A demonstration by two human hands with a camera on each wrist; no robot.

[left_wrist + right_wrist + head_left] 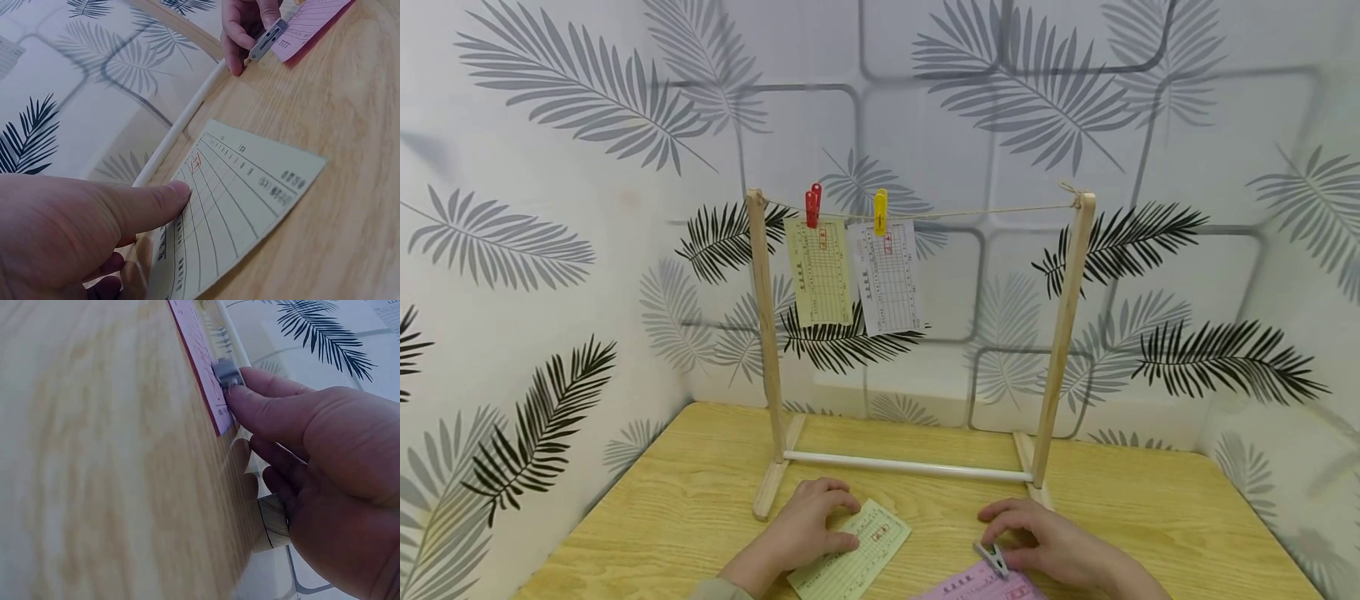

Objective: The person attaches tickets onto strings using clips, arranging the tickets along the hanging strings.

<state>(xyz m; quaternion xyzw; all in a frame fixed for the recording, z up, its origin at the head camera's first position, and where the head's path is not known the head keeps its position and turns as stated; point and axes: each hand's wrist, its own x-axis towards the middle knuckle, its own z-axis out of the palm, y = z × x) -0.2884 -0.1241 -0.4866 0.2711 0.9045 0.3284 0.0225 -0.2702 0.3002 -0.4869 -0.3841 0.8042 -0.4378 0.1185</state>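
On the wooden table (662, 517) lies a pale green printed slip (857, 558) (244, 194). My left hand (808, 525) (156, 212) rests on its left part, thumb flat on the paper and fingers loosely curled by its edge. My right hand (1052, 542) (250, 419) pinches a small grey clip (992, 558) (265, 40) (228, 374) at the edge of a pink slip (977, 587) (312, 25) (200, 344) lying flat on the table.
A wooden rack (763, 333) stands just behind my hands, with a white bar (910, 467) (181, 122) low across it and a string (985, 212) on top. A red clip (812, 206) and a yellow clip (880, 211) hold two slips there. Patterned walls enclose the table.
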